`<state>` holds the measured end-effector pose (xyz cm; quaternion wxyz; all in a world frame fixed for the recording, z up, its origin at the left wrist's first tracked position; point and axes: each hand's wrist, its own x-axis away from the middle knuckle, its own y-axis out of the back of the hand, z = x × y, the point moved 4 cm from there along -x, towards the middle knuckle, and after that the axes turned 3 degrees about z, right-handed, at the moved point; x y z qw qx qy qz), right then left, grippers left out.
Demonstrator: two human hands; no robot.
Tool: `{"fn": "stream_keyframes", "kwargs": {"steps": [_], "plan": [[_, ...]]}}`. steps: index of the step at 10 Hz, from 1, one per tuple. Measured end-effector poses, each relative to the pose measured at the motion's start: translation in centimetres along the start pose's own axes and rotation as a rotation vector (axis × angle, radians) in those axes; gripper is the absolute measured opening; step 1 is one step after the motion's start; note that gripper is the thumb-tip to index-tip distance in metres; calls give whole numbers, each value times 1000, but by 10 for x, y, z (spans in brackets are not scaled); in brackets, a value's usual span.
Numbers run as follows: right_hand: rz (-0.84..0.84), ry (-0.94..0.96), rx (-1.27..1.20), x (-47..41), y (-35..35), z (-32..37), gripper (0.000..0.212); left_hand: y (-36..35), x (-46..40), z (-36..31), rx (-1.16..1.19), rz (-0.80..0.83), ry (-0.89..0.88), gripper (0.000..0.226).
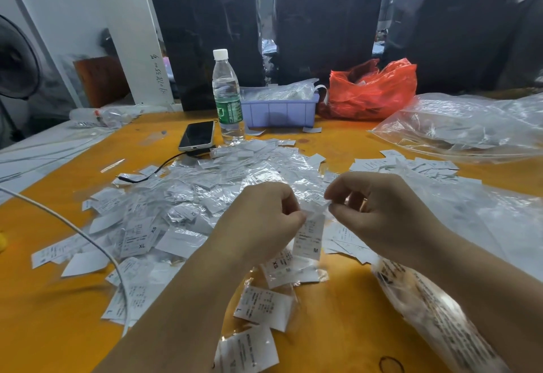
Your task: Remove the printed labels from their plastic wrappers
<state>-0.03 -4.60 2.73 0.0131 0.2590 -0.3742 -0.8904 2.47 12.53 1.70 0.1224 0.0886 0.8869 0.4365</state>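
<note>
I am watching an "M" label [308,236] hanging in its clear wrapper [316,211] above the near middle of the orange table [338,328], both hands working at the wrapper's top edge. The left hand [264,220] is pinching the film at the upper left corner with curled fingers, and the right hand [379,208] is pinching the opposite corner between thumb and forefinger. By my judgement the piece is almost weightless, the label limp and bendable, the film thin, slick and easy to tear, so the hold belongs at the open mouth of the wrapper, one hand on each side, with the label drawn out by its top edge. A wide heap of labels and wrappers [182,205] is lying just beyond and left of the hands, loose labels [417,167] are lying to the right. At the far edge a lilac bin [279,112] is holding more plastic-wrapped pieces, a red bag [373,93] is sitting beside it with dark contents I cannot make out, and a large clear bag [470,129] is lying at far right. A water bottle [227,99] is standing beside a phone [197,135]
</note>
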Motion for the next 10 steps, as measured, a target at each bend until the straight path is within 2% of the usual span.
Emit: {"fn": "stream_keyframes", "kwargs": {"steps": [1, 2, 4, 5, 6, 7, 8, 10], "plan": [[-41, 141, 145, -1, 3, 13, 14, 1, -1, 4, -50, 6, 57, 10], [55, 228, 262, -4, 2, 22, 15, 2, 0, 6, -62, 7, 100, 8], [541, 90, 369, -5, -20, 18, 20, 7, 0, 8, -66, -46, 79, 9], [686, 54, 425, 1, -26, 14, 33, 10, -2, 7, 24, -94, 69, 8], [746, 26, 458, 4, -30, 9, 51, 13, -2, 3, 100, -166, 31, 9], [657, 76, 505, 4, -31, 8, 58, 16, -2, 0, 148, -220, -8, 11], [543, 147, 567, 3, -31, 15, 52, 20, -3, 1, 191, -231, 1, 11], [388, 343, 512, 2, -23, 44, 12, 41, -4, -5, 322, -381, -62, 10]]}}
